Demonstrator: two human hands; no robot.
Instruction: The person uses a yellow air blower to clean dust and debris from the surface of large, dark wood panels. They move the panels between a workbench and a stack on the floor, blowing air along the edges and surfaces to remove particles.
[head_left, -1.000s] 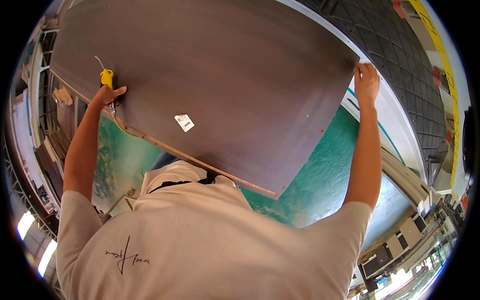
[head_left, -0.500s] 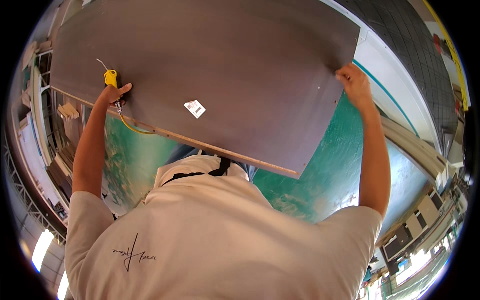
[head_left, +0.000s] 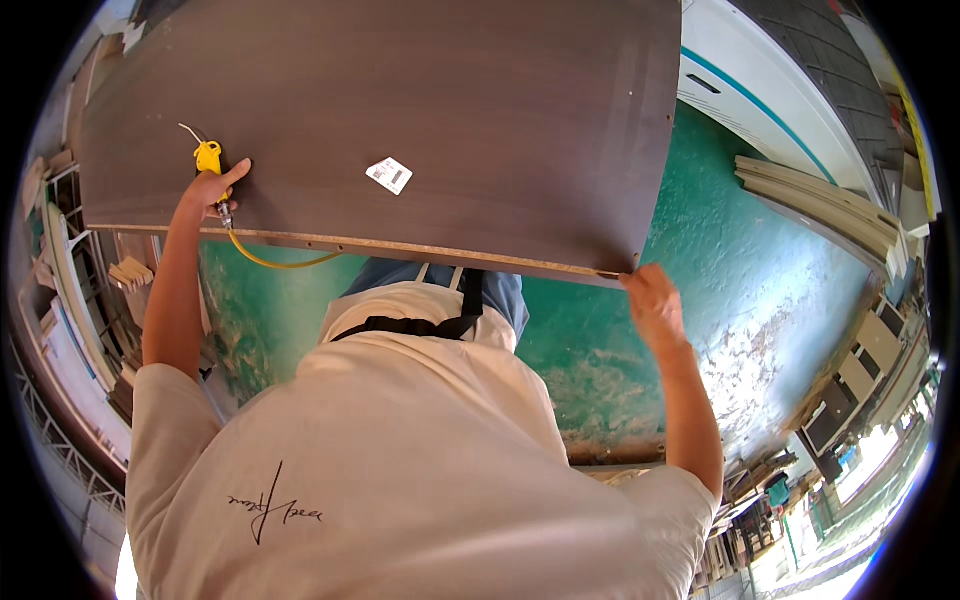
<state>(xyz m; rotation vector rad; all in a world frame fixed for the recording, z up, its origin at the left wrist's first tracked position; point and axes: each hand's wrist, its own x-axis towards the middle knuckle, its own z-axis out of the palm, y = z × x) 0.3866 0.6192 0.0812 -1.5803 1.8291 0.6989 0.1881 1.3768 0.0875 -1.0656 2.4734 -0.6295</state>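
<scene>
A large dark brown board (head_left: 480, 110) lies in front of me, with a raw wood-coloured near edge and small holes along its sides. My left hand (head_left: 212, 188) is on the board's left part, closed round a yellow air blow gun (head_left: 208, 157), thumb sticking out to the right. The gun's thin nozzle points away from me, and a yellow hose (head_left: 275, 264) hangs from it over the near edge. At the near right corner, my right hand (head_left: 657, 305) has its fingers pinched together against the edge. Whatever they hold is hidden. A white label (head_left: 390, 176) sits on the board.
Below the board shows a green, scuffed floor (head_left: 590, 375). Stacked long pale boards (head_left: 820, 205) lie at the right, beside a white machine (head_left: 740, 90) with a teal stripe. Shelving with wood offcuts (head_left: 130, 272) stands at the left.
My right hand has come from the board's right side down to its near right corner. The board now appears turned, its near edge more level. The blow gun remains in my left hand.
</scene>
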